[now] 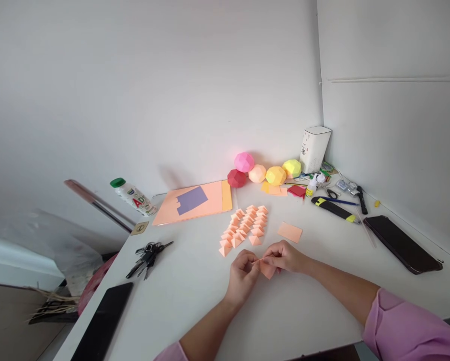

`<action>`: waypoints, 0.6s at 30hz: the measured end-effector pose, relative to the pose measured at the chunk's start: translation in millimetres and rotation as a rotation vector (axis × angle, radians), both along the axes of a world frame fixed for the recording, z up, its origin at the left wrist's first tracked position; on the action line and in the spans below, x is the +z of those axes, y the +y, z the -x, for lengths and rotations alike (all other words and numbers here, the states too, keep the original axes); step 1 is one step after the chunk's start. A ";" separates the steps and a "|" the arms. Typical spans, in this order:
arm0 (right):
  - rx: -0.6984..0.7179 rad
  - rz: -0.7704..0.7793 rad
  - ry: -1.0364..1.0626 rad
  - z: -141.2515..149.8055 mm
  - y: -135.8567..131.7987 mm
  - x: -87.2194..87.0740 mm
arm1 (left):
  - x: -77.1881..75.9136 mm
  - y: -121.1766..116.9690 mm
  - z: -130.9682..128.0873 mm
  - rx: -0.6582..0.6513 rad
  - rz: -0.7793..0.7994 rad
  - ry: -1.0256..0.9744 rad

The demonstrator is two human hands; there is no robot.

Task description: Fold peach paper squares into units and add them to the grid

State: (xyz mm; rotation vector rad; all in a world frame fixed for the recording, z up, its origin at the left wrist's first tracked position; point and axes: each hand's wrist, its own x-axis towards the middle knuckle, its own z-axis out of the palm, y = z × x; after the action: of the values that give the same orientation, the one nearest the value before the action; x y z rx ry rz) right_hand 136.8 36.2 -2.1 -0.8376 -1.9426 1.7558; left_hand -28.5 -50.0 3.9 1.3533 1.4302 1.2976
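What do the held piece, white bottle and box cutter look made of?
Held piece: matte paper or thin card; flat faces without shine.
White bottle: likely smooth plastic; opaque body, separate green cap.
Box cutter: probably plastic body; black with bright yellow sections, finish unclear.

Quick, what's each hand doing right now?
Left hand: closed, pinching one edge of a folded peach paper piece.
Right hand: closed, pinching the same folded peach paper piece.
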 end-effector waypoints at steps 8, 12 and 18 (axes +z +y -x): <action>-0.050 0.112 0.024 0.2 1.7 10.1 | 7.8 -1.6 3.9 0.120 -0.021 -0.001; -0.064 0.117 0.018 -0.5 2.6 9.6 | 10.2 -2.4 6.8 0.164 -0.018 -0.041; -0.016 0.044 0.008 -0.7 1.8 4.5 | 5.7 1.2 5.3 -0.038 0.024 -0.077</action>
State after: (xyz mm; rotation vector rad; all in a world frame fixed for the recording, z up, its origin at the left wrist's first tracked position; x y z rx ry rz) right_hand 137.5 38.0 2.4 -0.8583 -1.8931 1.7959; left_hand -33.8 -48.8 9.6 1.2945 1.3572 1.2906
